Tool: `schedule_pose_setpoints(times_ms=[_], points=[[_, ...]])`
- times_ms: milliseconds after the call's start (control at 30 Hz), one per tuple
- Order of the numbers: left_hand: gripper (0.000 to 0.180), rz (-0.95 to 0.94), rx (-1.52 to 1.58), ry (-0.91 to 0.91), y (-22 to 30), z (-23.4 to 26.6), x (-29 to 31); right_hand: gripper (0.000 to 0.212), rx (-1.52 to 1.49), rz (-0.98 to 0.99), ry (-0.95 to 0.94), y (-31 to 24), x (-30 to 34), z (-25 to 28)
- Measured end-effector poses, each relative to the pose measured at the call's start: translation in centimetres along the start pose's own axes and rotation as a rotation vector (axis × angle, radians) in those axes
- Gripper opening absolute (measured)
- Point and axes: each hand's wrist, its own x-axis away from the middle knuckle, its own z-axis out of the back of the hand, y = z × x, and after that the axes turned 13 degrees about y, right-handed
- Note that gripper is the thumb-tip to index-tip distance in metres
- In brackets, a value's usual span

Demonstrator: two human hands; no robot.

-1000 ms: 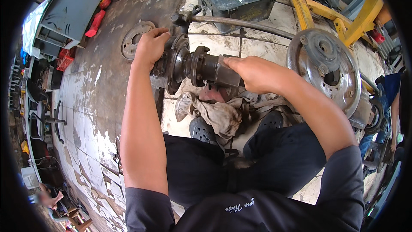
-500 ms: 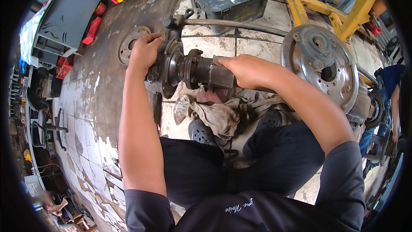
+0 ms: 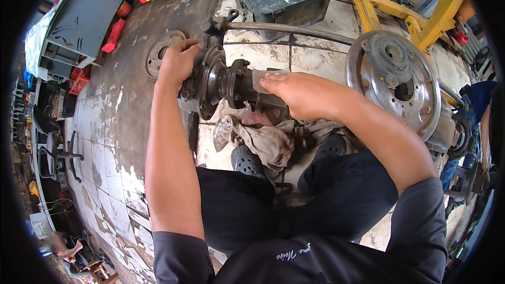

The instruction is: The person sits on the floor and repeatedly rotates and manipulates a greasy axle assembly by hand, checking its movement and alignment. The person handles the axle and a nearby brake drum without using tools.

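Observation:
A dark, greasy vehicle axle point(image 3: 269, 100) lies crosswise in front of me, with a round flanged hub point(image 3: 211, 87) at its left end. My left hand point(image 3: 179, 63) is curled over the outer side of that hub, its fingertips partly hidden. On the squared part of the axle, my right hand point(image 3: 307, 94) lies with fingers stretched forward, pressing a thin grey-brown sheet like sandpaper point(image 3: 261, 78) against the top face. Beyond the axle runs a long steel rod point(image 3: 289, 30). A large round metal wheel disc point(image 3: 363, 92) stands at the right end.
A crumpled dirty rag point(image 3: 273, 139) lies beneath the axle, near my shoes. Beyond the rod sits a dark green box point(image 3: 281, 0). Yellow steel legs point(image 3: 363, 8) rise at the far right. A flat round plate point(image 3: 158, 55) rests on the floor, left. Another person point(image 3: 478, 110) is at the right edge.
My right hand has shifted slightly left along the axle, its fingers now flatter and further over the sheet. My left hand stays on the hub.

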Motion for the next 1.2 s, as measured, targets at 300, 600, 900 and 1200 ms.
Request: schedule_pose_setpoints(times_ms=[300, 600, 900, 1200], points=[[0.042, 0.010, -0.004, -0.011, 0.5, 0.0, 0.1, 0.064, 0.031, 0.049, 0.020, -0.5, 0.3, 0.3], [0.041, 0.001, 0.018, 0.004, 0.4, -0.2, 0.4, 0.036, 0.013, 0.243, 0.340, 1.2, 0.2, -2.4], [0.042, -0.032, 0.021, 0.017, -0.9, -0.1, 0.2, 0.044, -0.019, 0.135, 0.223, 1.2, -0.2, -2.2], [0.041, -0.016, 0.026, 0.026, -0.8, -0.2, 0.1, 0.037, -0.111, 0.179, 0.194, 0.9, 0.1, -1.8]])
